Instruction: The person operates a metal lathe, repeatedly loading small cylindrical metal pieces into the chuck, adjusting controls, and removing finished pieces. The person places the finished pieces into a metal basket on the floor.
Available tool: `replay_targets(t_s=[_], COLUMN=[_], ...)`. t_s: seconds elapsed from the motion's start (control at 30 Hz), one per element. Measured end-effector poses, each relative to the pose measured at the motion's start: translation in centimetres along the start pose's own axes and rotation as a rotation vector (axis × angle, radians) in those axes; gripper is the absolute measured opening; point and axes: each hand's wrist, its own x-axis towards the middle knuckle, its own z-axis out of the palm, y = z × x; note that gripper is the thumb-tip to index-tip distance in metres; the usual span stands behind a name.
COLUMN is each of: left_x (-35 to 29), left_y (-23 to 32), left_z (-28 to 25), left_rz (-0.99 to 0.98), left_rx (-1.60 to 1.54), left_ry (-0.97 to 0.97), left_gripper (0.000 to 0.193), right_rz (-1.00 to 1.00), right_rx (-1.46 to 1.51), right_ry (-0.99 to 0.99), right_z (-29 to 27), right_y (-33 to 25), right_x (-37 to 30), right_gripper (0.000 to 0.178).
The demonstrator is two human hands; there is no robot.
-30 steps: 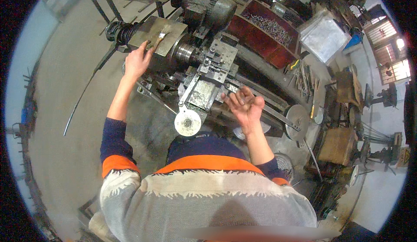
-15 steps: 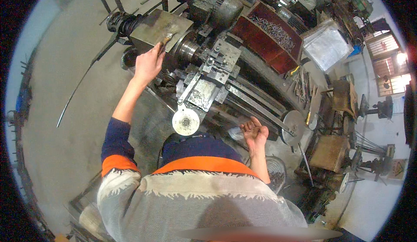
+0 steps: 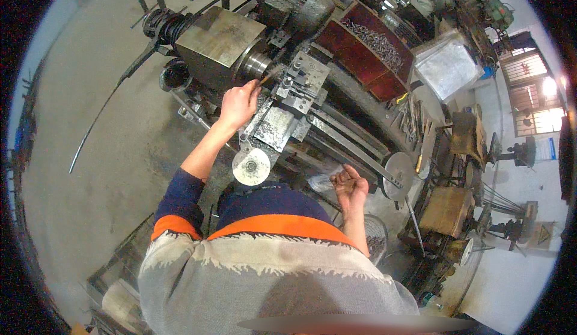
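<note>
My left hand (image 3: 239, 104) is closed round a small brush (image 3: 265, 79) with a brownish handle. Its tip points at the gap between the round metal chuck (image 3: 257, 63) of a lathe and the tool post (image 3: 299, 78). My right hand (image 3: 350, 191) hovers palm up beside the lathe bed, its fingers loosely curled and apart, with dark grime on them. Nothing plain to see lies in that palm. Below the tool post, the carriage (image 3: 275, 127) carries a pale round handwheel (image 3: 250, 166) close to my body.
Behind the lathe stands a dark red bin (image 3: 359, 64) of small metal parts. A motor (image 3: 297, 4) sits beyond the headstock (image 3: 219, 34). Hand tools (image 3: 410, 120) lie at the bed's far right, near a grey disc (image 3: 399, 176). A long bar (image 3: 96, 124) sticks out at left.
My left hand has moved the brush right and toward me, from the headstock's top to beside the chuck and tool post. My right hand stays nearly in place.
</note>
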Motion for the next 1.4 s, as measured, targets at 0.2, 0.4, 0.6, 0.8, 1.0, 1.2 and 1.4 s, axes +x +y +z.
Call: replay_targets(t_s=[0.2,0.4,0.6,0.8,1.0,1.2,1.4], left_x=[-0.5,0.0,0.2,-0.2,0.2,2.7,4.1], left_y=[-1.0,-0.4,-0.7,-0.4,0.0,-1.6,-5.4], left_z=[0.8,-0.2,2.1,0.5,-3.4,-7.5,-8.5], left_rz=[0.055,-0.135,0.011,-0.04,-0.114,-0.03,-0.205], left_rx=[0.052,0.059,0.109,0.1,-0.102,-0.035,0.276], left_ry=[-0.143,-0.161,-0.062,-0.204,-0.091,0.269,-0.093], left_gripper=[0.018,0.026,0.021,0.026,0.029,0.022,0.041], right_rz=[0.01,-0.032,-0.032,0.009,-0.03,-0.04,-0.024], right_rx=[-0.022,-0.063,-0.096,-0.112,-0.204,-0.124,-0.109], right_ry=[0.159,0.141,0.183,0.167,0.221,0.263,0.221], right_z=[1.5,1.2,0.6,-0.4,-0.4,-1.2,-1.9], right_y=[0.6,0.3,0.6,1.3,0.5,0.2,0.7], right_x=[-0.7,-1.1,-1.2,-1.4,-1.7,-1.5,-1.2], right_gripper=[0.031,0.029,0.03,0.032,0.03,0.029,0.031])
